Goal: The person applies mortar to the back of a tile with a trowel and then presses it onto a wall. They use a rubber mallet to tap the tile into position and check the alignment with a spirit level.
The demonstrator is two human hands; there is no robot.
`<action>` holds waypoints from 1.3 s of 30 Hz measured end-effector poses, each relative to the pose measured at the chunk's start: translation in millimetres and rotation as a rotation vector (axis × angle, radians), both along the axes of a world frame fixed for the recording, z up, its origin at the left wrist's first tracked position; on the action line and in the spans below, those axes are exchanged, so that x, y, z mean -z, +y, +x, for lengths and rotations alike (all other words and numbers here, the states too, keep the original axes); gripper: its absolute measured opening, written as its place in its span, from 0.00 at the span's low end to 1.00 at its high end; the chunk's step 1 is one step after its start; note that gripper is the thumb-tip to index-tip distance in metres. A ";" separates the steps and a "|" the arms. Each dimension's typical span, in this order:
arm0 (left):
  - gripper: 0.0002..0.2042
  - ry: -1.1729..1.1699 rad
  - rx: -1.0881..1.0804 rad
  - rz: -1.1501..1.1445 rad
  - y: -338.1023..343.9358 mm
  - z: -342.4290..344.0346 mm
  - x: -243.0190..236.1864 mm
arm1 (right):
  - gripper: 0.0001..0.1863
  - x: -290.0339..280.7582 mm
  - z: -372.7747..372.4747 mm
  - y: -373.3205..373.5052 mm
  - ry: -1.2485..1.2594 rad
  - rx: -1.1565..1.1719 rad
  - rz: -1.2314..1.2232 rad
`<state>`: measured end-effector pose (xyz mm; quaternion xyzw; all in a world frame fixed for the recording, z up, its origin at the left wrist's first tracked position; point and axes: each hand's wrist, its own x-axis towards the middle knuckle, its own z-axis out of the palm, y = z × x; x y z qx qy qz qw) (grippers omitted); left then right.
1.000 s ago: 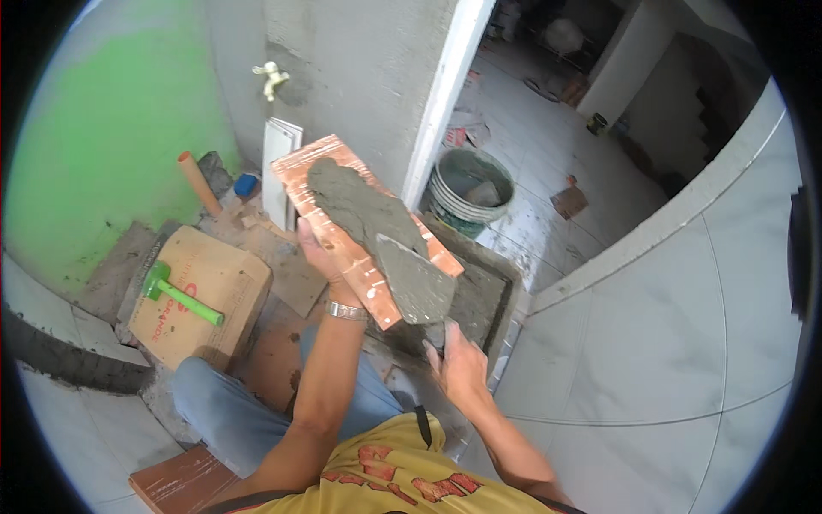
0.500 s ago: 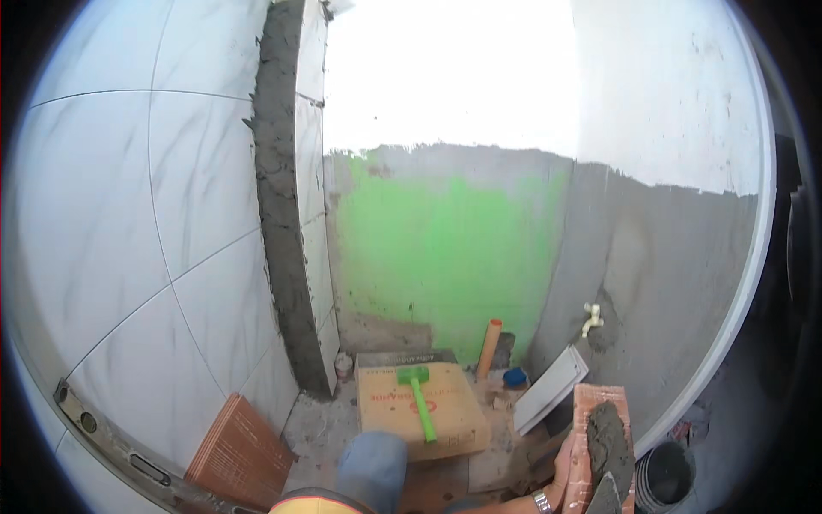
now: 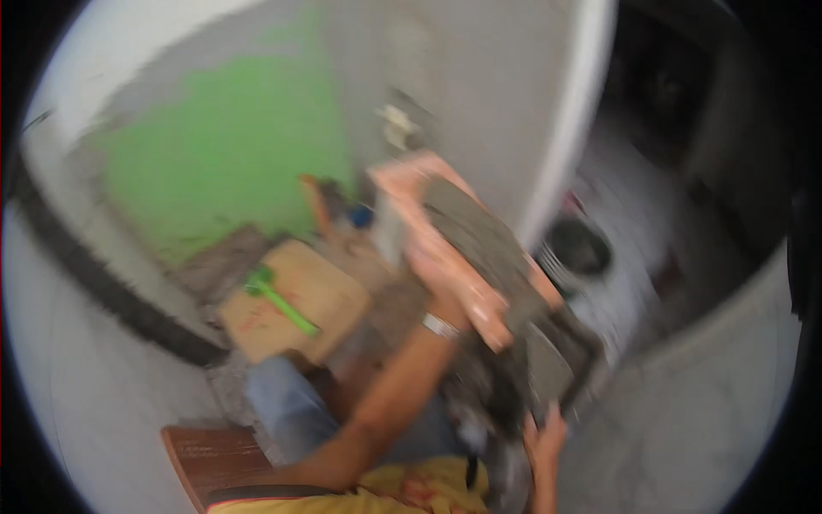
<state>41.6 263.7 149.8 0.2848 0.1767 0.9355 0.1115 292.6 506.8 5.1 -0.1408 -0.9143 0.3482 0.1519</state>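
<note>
My left hand, below a wrist watch, is closed on the near long edge of a reddish tile strip. The strip is tilted, and a thick layer of wet grey mortar covers much of its upturned face. Lower right, my right hand is closed round a trowel; its handle is hidden in the fingers. The grey blade is close to the strip's near end, above a dark mortar container seen only in part. Motion blurs the view, so I cannot tell whether blade and strip touch.
A green mallet lies on a cardboard box. Reddish tiles lean at lower left. An orange pipe and a tap are near the far walls. A bucket stands beyond the white wall edge.
The view has swung right and down. The tile strip now slants across the middle instead of standing upright at lower right. My right hand and more of the trowel have come into view.
</note>
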 end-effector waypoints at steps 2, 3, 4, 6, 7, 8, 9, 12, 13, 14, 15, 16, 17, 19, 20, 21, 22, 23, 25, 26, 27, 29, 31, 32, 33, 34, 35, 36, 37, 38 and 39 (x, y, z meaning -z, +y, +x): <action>0.41 0.056 0.065 0.087 20.3 -13.7 8.6 | 0.28 -13.3 10.1 21.6 0.022 0.050 0.113; 0.41 0.072 0.081 0.118 28.4 -15.9 15.4 | 0.27 -34.8 13.8 29.2 0.019 -0.002 -0.089; 0.41 0.081 0.098 0.139 37.8 -15.0 16.8 | 0.26 -66.9 6.3 31.9 0.050 -0.060 -0.299; 0.41 0.062 0.124 0.159 55.3 -7.4 20.4 | 0.23 -127.0 7.6 38.8 -0.195 -0.181 -0.895; 0.41 -0.019 0.129 0.190 51.6 -20.0 2.6 | 0.21 -134.6 6.3 47.6 -0.188 -0.339 -1.128; 0.41 -0.095 0.126 0.171 50.2 -25.2 -2.3 | 0.19 -197.5 -28.8 19.5 -0.233 -0.469 -1.368; 0.42 -0.167 0.064 0.166 50.1 -21.9 0.5 | 0.16 -203.5 -39.3 12.3 -0.243 -0.604 -1.549; 0.39 -0.316 0.063 0.373 51.2 -22.9 12.9 | 0.14 -163.2 -63.3 6.0 -0.402 -0.667 -1.848; 0.39 -0.320 0.059 0.382 56.8 -22.1 15.8 | 0.16 -143.6 -63.2 9.4 -0.399 -0.641 -1.823; 0.39 -0.399 0.018 0.274 64.2 -19.6 18.6 | 0.16 -127.2 -56.3 13.2 -0.413 -0.639 -1.817; 0.38 -0.471 -0.029 0.160 64.7 -21.2 18.6 | 0.16 -112.4 -47.5 15.9 -0.395 -0.597 -1.866; 0.38 -0.466 -0.050 0.159 57.5 -29.1 21.8 | 0.16 -99.0 -40.3 15.5 -0.380 -0.562 -1.917; 0.42 -0.402 -0.123 0.071 48.9 -39.3 28.6 | 0.16 -84.8 -32.2 15.5 -0.402 -0.582 -1.921; 0.47 -0.350 -0.201 -0.006 40.2 -45.2 29.0 | 0.16 -62.7 -16.5 27.3 -0.449 -0.398 -1.827; 0.48 -0.265 -0.034 0.037 35.0 -44.4 27.1 | 0.16 -54.4 -16.2 35.3 -0.465 -0.400 -1.821; 0.50 -0.183 0.134 0.082 33.0 -40.8 25.9 | 0.15 -50.0 -14.4 42.9 -0.577 -0.140 -1.494; 0.50 -0.190 0.122 0.091 31.7 -40.4 30.5 | 0.15 -45.6 -13.2 48.0 -0.660 0.097 -1.146; 0.51 -0.245 0.117 0.068 29.7 -40.5 34.7 | 0.13 -40.7 -12.9 49.5 -0.645 0.229 -0.984; 0.53 -0.307 0.088 0.070 25.3 -39.0 34.2 | 0.13 -58.3 -15.2 72.2 -0.559 0.202 -0.867; 0.51 -0.260 0.131 0.052 26.0 -36.6 33.1 | 0.12 -72.1 -17.2 86.4 -0.456 0.183 -0.769; 0.50 -0.217 0.169 0.026 21.3 -33.2 31.5 | 0.14 -103.5 -30.0 97.2 -0.493 0.043 -0.538; 0.49 -0.321 0.122 0.039 11.0 -26.8 38.8 | 0.19 -187.2 -72.5 83.1 -0.388 -0.202 0.020; 0.48 -0.420 0.073 0.075 6.5 -26.8 41.4 | 0.22 -256.2 -121.0 44.0 -0.254 -0.335 0.372; 0.47 -0.459 0.060 0.105 13.0 -28.5 38.0 | 0.22 -286.0 -143.7 33.8 -0.240 -0.367 0.479; 0.46 -0.487 0.056 0.142 21.6 -31.3 35.3 | 0.22 -309.0 -161.5 27.2 -0.218 -0.390 0.597; 0.46 -0.490 0.038 0.165 21.4 -35.1 36.4 | 0.22 -320.3 -179.9 19.3 -0.219 -0.412 0.616; 0.45 -0.524 0.074 0.169 21.4 -39.3 37.7 | 0.23 -330.8 -196.8 12.1 -0.153 -0.544 0.721; 0.45 -0.549 0.117 0.168 20.3 -43.7 40.1 | 0.24 -335.1 -208.9 6.1 -0.078 -0.668 0.821; 0.45 -0.530 0.148 0.175 17.6 -47.9 42.5 | 0.24 -330.4 -220.4 4.8 0.013 -0.730 0.867; 0.45 -0.525 0.140 0.191 18.6 -51.4 44.6 | 0.24 -330.1 -232.0 3.6 0.016 -0.741 0.882; 0.45 -0.533 0.171 0.194 18.5 -52.9 44.4 | 0.24 -330.1 -246.1 1.5 0.032 -0.793 0.962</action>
